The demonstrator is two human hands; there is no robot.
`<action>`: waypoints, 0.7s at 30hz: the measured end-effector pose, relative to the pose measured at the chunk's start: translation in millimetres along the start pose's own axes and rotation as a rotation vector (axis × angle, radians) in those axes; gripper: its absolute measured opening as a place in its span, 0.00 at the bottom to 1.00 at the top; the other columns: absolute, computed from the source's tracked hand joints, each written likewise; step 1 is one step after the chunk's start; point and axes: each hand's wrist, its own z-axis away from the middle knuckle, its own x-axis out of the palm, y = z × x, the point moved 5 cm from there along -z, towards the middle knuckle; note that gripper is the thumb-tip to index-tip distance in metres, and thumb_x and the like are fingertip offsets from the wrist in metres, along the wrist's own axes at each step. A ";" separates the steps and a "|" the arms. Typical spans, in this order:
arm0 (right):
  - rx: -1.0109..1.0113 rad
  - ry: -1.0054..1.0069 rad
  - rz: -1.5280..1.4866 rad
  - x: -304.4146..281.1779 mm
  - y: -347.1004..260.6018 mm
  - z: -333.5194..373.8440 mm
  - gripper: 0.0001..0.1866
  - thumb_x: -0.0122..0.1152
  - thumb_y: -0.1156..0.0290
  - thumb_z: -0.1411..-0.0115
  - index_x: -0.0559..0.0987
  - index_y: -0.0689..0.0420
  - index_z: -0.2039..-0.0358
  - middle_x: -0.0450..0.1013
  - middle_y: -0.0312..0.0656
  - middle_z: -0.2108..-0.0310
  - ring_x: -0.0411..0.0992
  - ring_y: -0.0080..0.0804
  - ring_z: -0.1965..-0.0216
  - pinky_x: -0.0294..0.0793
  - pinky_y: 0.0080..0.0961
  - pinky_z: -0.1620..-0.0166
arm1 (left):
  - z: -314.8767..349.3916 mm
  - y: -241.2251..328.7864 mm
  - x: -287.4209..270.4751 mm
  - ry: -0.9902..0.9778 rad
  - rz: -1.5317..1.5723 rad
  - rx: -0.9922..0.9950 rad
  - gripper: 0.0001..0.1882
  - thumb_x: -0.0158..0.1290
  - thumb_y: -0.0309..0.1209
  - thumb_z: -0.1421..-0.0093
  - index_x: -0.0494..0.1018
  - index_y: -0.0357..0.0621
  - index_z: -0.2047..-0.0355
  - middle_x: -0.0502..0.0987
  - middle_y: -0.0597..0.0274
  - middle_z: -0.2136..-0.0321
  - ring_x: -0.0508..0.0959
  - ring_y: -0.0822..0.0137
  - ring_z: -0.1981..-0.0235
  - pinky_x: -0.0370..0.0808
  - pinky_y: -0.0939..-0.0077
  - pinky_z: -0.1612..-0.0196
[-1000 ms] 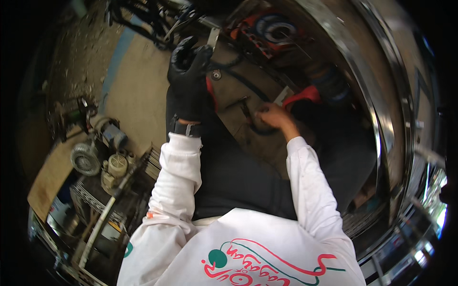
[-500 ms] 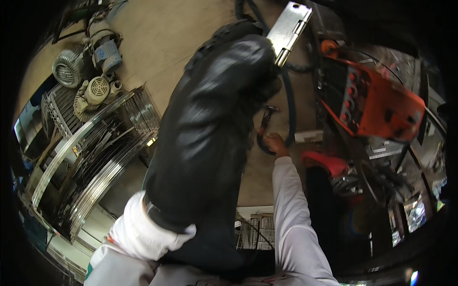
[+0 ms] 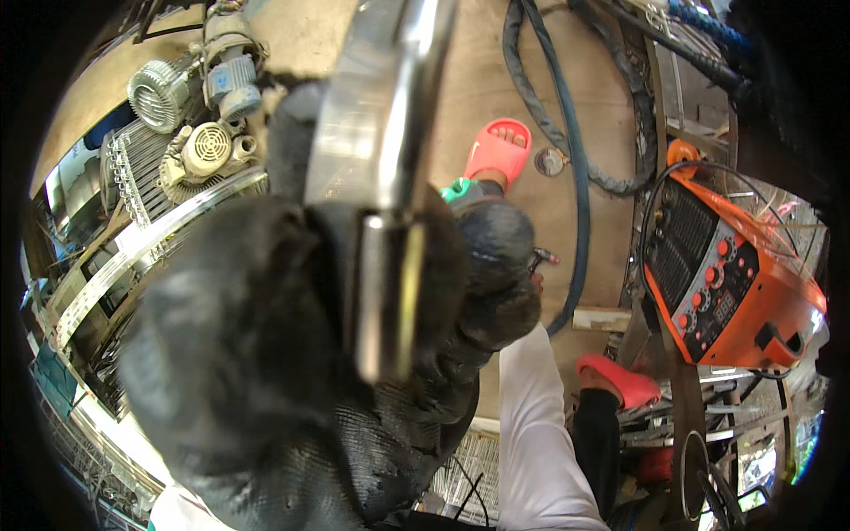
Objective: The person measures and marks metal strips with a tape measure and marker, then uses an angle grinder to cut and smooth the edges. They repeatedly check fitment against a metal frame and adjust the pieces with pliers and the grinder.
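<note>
My left hand point(image 3: 230, 345), in a thick black glove, is lifted very close to the camera. It grips a shiny metal hinge point(image 3: 367, 133), whose flat leaf and round knuckle stand up above the fist. The knuckle's lower end shows between the gloved fingers. Behind the glove, lower down, my bare right hand point(image 3: 537, 281) is mostly hidden, with only a bit of finger showing. A small torch head point(image 3: 547, 257) pokes out beside it, apparently that of a welding torch held in that hand. The torch handle is out of sight behind the glove.
An orange welding machine point(image 3: 744, 301) with red knobs stands at the right. Dark hoses point(image 3: 575, 168) run over the brown floor. Motors point(image 3: 208, 146) and a curved shiny metal frame point(image 3: 150, 234) lie at the left. My feet wear coral sandals point(image 3: 501, 146).
My left hand has come up towards the camera with the hinge, now covering much of the view. The glove now hides most of my right hand and torch. The view has shifted, bringing a sandalled foot into sight.
</note>
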 end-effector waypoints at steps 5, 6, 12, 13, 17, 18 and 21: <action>-0.269 -0.034 -0.338 -5.7 1.9 -3.0 0.10 0.63 0.72 0.38 0.74 0.60 0.58 0.80 0.51 0.62 0.80 0.50 0.59 0.78 0.43 0.50 | 7.5 0.3 1.6 -0.008 0.013 0.011 0.12 0.57 0.33 0.29 0.79 0.45 0.48 0.86 0.53 0.58 0.85 0.59 0.55 0.81 0.63 0.48; -0.329 -0.028 -0.417 -8.3 1.7 3.3 0.10 0.61 0.75 0.38 0.73 0.60 0.58 0.80 0.51 0.63 0.80 0.49 0.61 0.79 0.41 0.52 | 10.5 0.7 -0.7 -0.004 0.012 0.014 0.12 0.57 0.33 0.29 0.79 0.45 0.48 0.86 0.53 0.58 0.85 0.59 0.55 0.81 0.63 0.48; -0.221 -0.160 -0.253 -4.3 31.3 13.1 0.26 0.69 0.63 0.42 0.74 0.63 0.48 0.81 0.61 0.59 0.79 0.62 0.52 0.77 0.49 0.48 | 19.1 4.7 -6.8 -0.011 0.039 0.001 0.11 0.56 0.32 0.29 0.79 0.45 0.50 0.86 0.53 0.59 0.85 0.59 0.55 0.82 0.63 0.47; -0.215 -0.202 -0.262 1.9 36.0 5.5 0.28 0.70 0.61 0.43 0.74 0.64 0.47 0.80 0.63 0.58 0.79 0.64 0.51 0.77 0.51 0.47 | 16.7 7.5 -3.9 -0.027 0.034 -0.008 0.10 0.56 0.32 0.29 0.80 0.45 0.50 0.86 0.54 0.59 0.85 0.59 0.55 0.82 0.63 0.47; -0.157 -0.185 -0.044 -0.6 10.2 -3.7 0.31 0.72 0.56 0.42 0.75 0.64 0.46 0.77 0.64 0.48 0.75 0.64 0.44 0.75 0.51 0.42 | 7.4 4.8 -12.8 0.012 0.041 -0.035 0.09 0.56 0.32 0.28 0.80 0.46 0.51 0.86 0.54 0.59 0.86 0.60 0.56 0.82 0.63 0.47; -0.132 -0.161 -0.014 1.3 3.0 -2.2 0.31 0.72 0.56 0.43 0.75 0.64 0.45 0.76 0.63 0.47 0.74 0.63 0.44 0.75 0.51 0.42 | 1.4 2.1 -16.1 0.026 0.049 -0.033 0.09 0.56 0.32 0.28 0.80 0.46 0.51 0.86 0.54 0.59 0.86 0.60 0.56 0.82 0.63 0.47; -0.084 -0.095 0.057 -3.1 -43.7 14.1 0.31 0.73 0.56 0.43 0.75 0.62 0.45 0.76 0.60 0.47 0.74 0.60 0.43 0.74 0.50 0.40 | -9.2 0.5 -21.5 0.068 0.062 -0.021 0.09 0.55 0.32 0.28 0.80 0.46 0.52 0.86 0.54 0.60 0.86 0.60 0.56 0.83 0.63 0.47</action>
